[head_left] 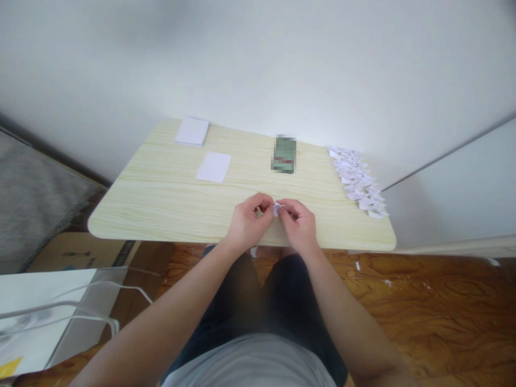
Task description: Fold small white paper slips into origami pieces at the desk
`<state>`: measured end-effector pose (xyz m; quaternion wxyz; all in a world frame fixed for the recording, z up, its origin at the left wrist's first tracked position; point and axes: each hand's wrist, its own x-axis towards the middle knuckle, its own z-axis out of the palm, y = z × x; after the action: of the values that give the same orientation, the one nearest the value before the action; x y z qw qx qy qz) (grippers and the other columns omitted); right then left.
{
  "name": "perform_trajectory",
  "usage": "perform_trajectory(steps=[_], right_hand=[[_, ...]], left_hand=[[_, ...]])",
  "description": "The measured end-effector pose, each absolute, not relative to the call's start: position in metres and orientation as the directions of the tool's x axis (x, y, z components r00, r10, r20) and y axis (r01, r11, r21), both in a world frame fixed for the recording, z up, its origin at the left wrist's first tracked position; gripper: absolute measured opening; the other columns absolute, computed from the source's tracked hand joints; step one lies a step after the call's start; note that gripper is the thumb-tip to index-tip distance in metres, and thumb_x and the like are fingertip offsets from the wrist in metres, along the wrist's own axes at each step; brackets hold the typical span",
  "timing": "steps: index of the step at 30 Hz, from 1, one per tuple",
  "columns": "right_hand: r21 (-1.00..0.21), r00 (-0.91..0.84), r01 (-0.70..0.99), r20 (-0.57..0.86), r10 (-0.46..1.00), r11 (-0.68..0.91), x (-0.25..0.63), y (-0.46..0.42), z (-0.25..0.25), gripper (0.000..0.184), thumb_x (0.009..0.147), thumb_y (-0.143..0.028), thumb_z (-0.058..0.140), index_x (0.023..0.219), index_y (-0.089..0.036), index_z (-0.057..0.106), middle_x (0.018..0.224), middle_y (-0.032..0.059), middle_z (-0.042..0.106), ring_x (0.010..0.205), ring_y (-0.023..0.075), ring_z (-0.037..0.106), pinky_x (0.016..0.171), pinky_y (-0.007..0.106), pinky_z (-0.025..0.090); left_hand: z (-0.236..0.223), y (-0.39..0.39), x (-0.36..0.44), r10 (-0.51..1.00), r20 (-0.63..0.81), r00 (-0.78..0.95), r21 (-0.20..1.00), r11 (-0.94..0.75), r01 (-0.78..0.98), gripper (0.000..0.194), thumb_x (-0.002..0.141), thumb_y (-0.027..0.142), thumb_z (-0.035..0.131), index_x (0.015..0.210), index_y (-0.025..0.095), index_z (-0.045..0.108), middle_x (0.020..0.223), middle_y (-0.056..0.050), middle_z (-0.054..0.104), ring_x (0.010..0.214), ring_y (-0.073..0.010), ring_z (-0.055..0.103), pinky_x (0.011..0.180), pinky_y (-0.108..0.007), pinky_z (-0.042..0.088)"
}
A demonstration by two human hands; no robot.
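**One small paper piece [276,209], pinched from both sides**

And it's a delicate hold: left hand [250,219] and right hand [301,221] meet over the near part of the surface [161,199], fingers [291,203] closed to a narrow pinch, the piece caught between them. Whether it touches down, I cannot tell. Feather-light, by the look of it, probably crisp along the creases and easy to crush or tear. Best gripped by the fingertips at the thicker, layered folds, gently, sparing any thin points! Out right, a cluster of folded paper shapes [357,180] crowds the edge; over on the left lies one flat sheet [214,166], with a paper stack [192,131] behind it. Beyond the hands, a blurred green object [284,150].
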<state>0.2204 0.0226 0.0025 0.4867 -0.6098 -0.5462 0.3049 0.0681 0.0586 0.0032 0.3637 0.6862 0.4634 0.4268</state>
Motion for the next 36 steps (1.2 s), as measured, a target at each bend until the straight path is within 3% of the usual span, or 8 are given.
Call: perform_trajectory(steps=[7, 11, 16, 22, 27, 36], right_hand=[[-0.962, 0.216, 0.266, 0.120, 0.969, 0.060, 0.225, 0.024, 0.006, 0.019, 0.089, -0.031, 0.065, 0.101, -0.024, 0.078, 0.101, 0.0033, 0.081, 0.095, 0.0222, 0.075, 0.092, 0.036, 0.058], [-0.971, 0.193, 0.224, 0.133, 0.972, 0.089, 0.227, 0.022, 0.009, 0.019, 0.089, -0.037, 0.069, 0.098, -0.023, 0.078, 0.096, 0.0041, 0.080, 0.091, 0.0218, 0.073, 0.089, 0.036, 0.058], [-0.961, 0.194, 0.265, 0.131, 0.972, 0.077, 0.228, 0.023, 0.007, 0.017, 0.082, -0.034, 0.075, 0.096, -0.024, 0.073, 0.092, 0.0028, 0.076, 0.085, 0.0206, 0.070, 0.083, 0.034, 0.057], [-0.940, 0.147, 0.319, 0.179, 0.973, 0.125, 0.228, 0.021, 0.004, 0.012, 0.085, -0.032, 0.074, 0.093, -0.024, 0.069, 0.093, 0.0024, 0.075, 0.087, 0.0197, 0.069, 0.084, 0.033, 0.055], [-0.921, 0.130, 0.362, 0.201, 0.971, 0.142, 0.228, 0.020, 0.000, 0.013, 0.085, -0.033, 0.075, 0.088, -0.024, 0.065, 0.091, 0.0020, 0.073, 0.085, 0.0200, 0.068, 0.082, 0.034, 0.054], [-0.893, 0.124, 0.407, 0.260, 0.958, 0.190, 0.227, 0.021, -0.005, 0.014, 0.083, -0.029, 0.075, 0.091, -0.025, 0.064, 0.086, 0.0004, 0.070, 0.079, 0.0192, 0.066, 0.075, 0.033, 0.051]], left_hand=[[0.007, 0.062, 0.066, 0.946, 0.224, 0.233, 0.935, -0.276, 0.222, 0.007, 0.086, 0.027, 0.065, 0.086, 0.021, 0.069, 0.083, 0.000, 0.070, 0.081, -0.0170, 0.065, 0.078, -0.031, 0.050], [0.011, 0.062, 0.062, 0.933, 0.221, 0.283, 0.932, -0.288, 0.221, 0.008, 0.087, 0.027, 0.065, 0.087, 0.021, 0.070, 0.083, 0.000, 0.070, 0.082, -0.0172, 0.065, 0.079, -0.031, 0.049], [0.012, 0.062, 0.058, 0.925, 0.207, 0.318, 0.933, -0.284, 0.221, 0.006, 0.086, 0.021, 0.063, 0.086, 0.021, 0.069, 0.086, 0.000, 0.071, 0.087, -0.0180, 0.065, 0.083, -0.032, 0.049], [0.011, 0.065, 0.055, 0.936, 0.177, 0.303, 0.928, -0.261, 0.265, 0.010, 0.087, 0.026, 0.067, 0.095, 0.020, 0.069, 0.088, -0.001, 0.071, 0.085, -0.0183, 0.066, 0.079, -0.033, 0.048], [0.011, 0.069, 0.051, 0.899, 0.247, 0.362, 0.855, -0.378, 0.355, 0.009, 0.088, 0.027, 0.069, 0.091, 0.022, 0.075, 0.089, -0.001, 0.072, 0.089, -0.0189, 0.065, 0.079, -0.033, 0.047], [0.008, 0.070, 0.048, 0.835, 0.343, 0.430, 0.780, -0.509, 0.364, 0.008, 0.088, 0.024, 0.070, 0.092, 0.022, 0.076, 0.087, -0.003, 0.069, 0.093, -0.0212, 0.062, 0.085, -0.036, 0.049]])
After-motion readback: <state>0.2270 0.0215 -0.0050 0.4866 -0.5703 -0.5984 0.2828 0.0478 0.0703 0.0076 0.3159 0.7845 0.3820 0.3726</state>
